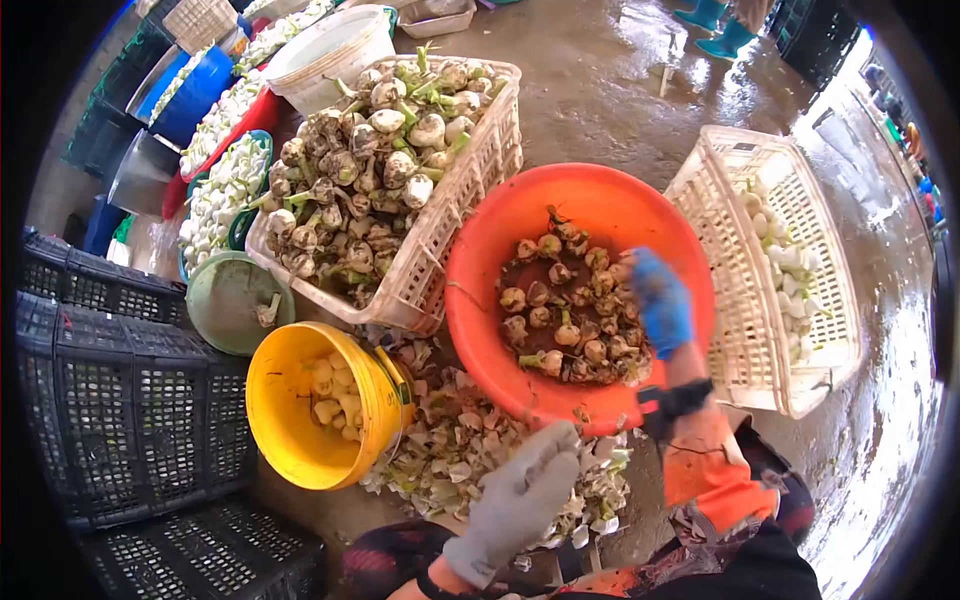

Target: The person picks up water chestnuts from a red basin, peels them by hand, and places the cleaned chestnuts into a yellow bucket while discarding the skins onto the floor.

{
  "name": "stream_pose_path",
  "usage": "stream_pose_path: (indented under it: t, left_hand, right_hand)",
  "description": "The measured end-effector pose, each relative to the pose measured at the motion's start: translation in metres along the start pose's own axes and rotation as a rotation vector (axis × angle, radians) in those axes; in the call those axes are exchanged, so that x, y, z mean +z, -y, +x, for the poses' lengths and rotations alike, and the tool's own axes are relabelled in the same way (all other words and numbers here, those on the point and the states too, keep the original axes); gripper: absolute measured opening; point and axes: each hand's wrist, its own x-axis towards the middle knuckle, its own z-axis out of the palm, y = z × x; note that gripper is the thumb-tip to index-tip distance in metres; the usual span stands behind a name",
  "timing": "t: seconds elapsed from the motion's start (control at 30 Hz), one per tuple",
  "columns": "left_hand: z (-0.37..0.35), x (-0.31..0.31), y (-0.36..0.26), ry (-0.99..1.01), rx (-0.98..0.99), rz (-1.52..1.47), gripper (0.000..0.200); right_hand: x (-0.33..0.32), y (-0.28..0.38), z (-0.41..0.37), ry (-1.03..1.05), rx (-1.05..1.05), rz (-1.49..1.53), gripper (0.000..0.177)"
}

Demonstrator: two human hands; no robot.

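Observation:
My left hand (522,497), in a grey glove, is closed above a heap of papery peelings (455,430) on the floor. Its fingers are curled in, and what they hold, if anything, is hidden. Over the right side of an orange basin (480,330) is my right hand (660,305) in a blue glove. It is smeared by motion, so its grip cannot be made out. Several soil-stained bulbs (566,335), which look like garlic, lie in the basin. To the left, a yellow bucket (280,440) leans toward me with pale peeled bulbs (337,395) inside.
A white crate (440,250) heaped with dirty, green-stemmed bulbs stands behind-left of the basin. Another white crate (730,330) at right holds paler bulbs. Black crates (130,400) are stacked at left, near a green lid (235,310). A person's teal boots (728,40) stand on the wet floor.

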Motion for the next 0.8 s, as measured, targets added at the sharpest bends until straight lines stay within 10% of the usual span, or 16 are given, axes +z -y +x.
stream_pose_path:
  t: [0.03,0.13,0.2,0.23,0.37,0.5,0.6,0.73,0.8]
  left_hand:
    - [0.002,-0.002,0.000,-0.004,-0.031,-0.053,0.047]
    - [0.009,-0.010,0.008,-0.022,-0.026,0.062,0.052]
    - [0.007,-0.007,0.002,-0.130,-0.074,0.002,0.042]
    - [0.009,-0.010,0.002,-0.129,-0.062,0.037,0.039]
    - [0.012,-0.013,0.000,-0.089,-0.061,-0.128,0.040]
    - [0.017,-0.005,0.005,-0.286,0.089,-0.470,0.048]
    - [0.026,-0.008,-0.006,-0.414,0.022,-0.379,0.057]
    - [0.020,-0.039,0.015,0.069,0.049,-0.297,0.059]
    - [-0.003,-0.010,-0.015,-0.002,0.159,-0.312,0.043]
  right_hand:
    - [0.021,-0.026,0.014,0.110,0.123,-0.086,0.040]
    - [0.048,-0.148,0.088,0.252,-0.366,-1.277,0.062]
    - [0.070,-0.161,0.099,0.534,-0.075,-1.453,0.044]
    - [0.069,-0.184,0.098,0.311,-0.056,-1.504,0.038]
    - [0.050,-0.198,0.084,0.205,-0.209,-1.101,0.063]
    - [0.093,-0.065,-0.031,0.401,0.051,-0.289,0.086]
    - [0.115,-0.012,-0.123,0.626,-0.467,-0.559,0.075]
    - [0.114,0.038,-0.183,0.757,-0.095,-0.301,0.073]
    - [0.115,0.055,-0.189,0.585,-0.178,-0.006,0.075]
